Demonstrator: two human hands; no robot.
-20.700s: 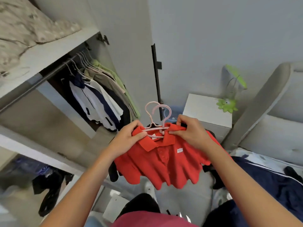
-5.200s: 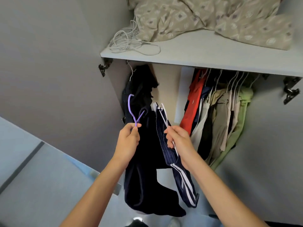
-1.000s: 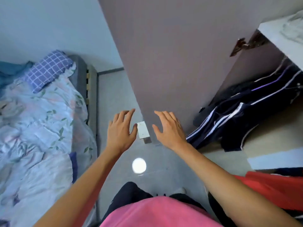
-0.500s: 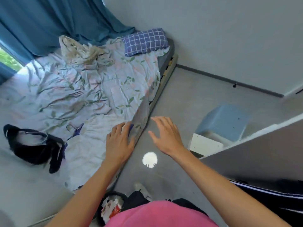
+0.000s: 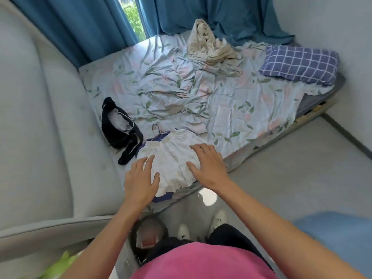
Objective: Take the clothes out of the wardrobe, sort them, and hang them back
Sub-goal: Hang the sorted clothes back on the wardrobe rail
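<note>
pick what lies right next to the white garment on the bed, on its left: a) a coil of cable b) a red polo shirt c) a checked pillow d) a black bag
d: the black bag lies on the bedsheet just left of the white garment, its strap running down beside the garment's edge.

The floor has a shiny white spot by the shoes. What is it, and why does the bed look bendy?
Head view: the spot is glare, light bouncing off the glossy floor; the wide-angle lens bows the bed and headboard; daylight comes through the curtain gap.
</note>
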